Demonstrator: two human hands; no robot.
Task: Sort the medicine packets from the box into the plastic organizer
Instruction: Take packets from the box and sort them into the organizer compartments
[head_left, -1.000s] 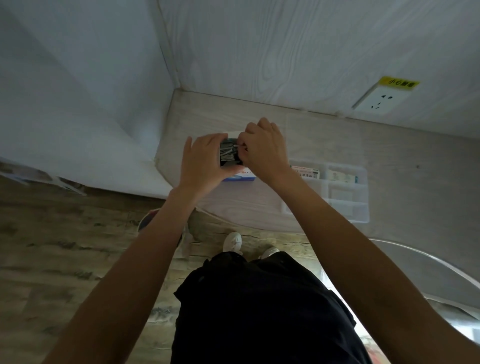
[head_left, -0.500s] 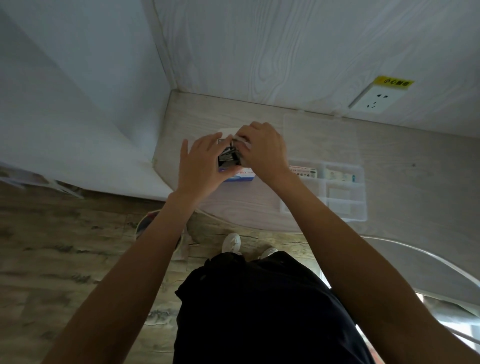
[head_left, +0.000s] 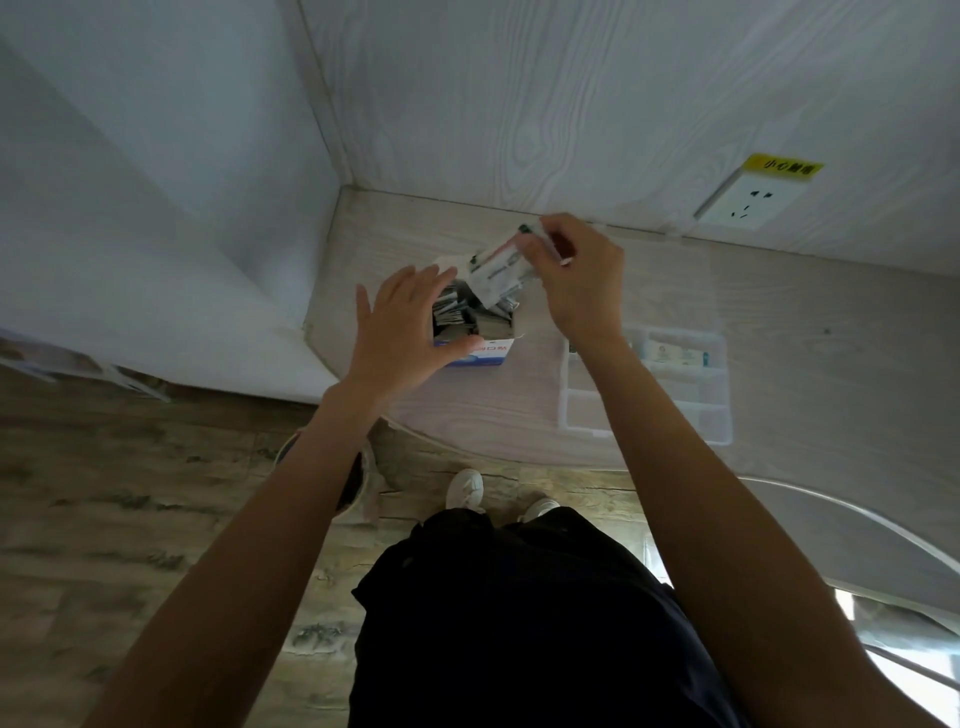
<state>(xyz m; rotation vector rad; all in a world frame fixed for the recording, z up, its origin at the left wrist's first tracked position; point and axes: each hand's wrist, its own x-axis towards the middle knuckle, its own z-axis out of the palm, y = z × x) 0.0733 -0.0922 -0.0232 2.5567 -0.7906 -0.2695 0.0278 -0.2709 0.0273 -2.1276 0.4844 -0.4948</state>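
**Packets lifted above the open box**

The right hand (head_left: 582, 275) pinched a small bunch of medicine packets (head_left: 496, 270) between thumb and fingertips, holding them tilted just above the far side of the box (head_left: 480, 356). The left hand (head_left: 402, 332) rested against the box's left side with fingers spread and straight, its thumb lying along the near blue-and-white wall. Inside the open box stood more packets (head_left: 460, 319), packed on edge. The box sat on the pale wood-grain desk (head_left: 779, 301), near its left end by the wall corner. To the right, well apart from the box, lay the clear plastic organizer (head_left: 719, 395), partly hidden by the right forearm; a packet with blue print (head_left: 675, 356) lay in one of its far compartments. A wall socket (head_left: 748, 202) with a yellow label sat above the desk.
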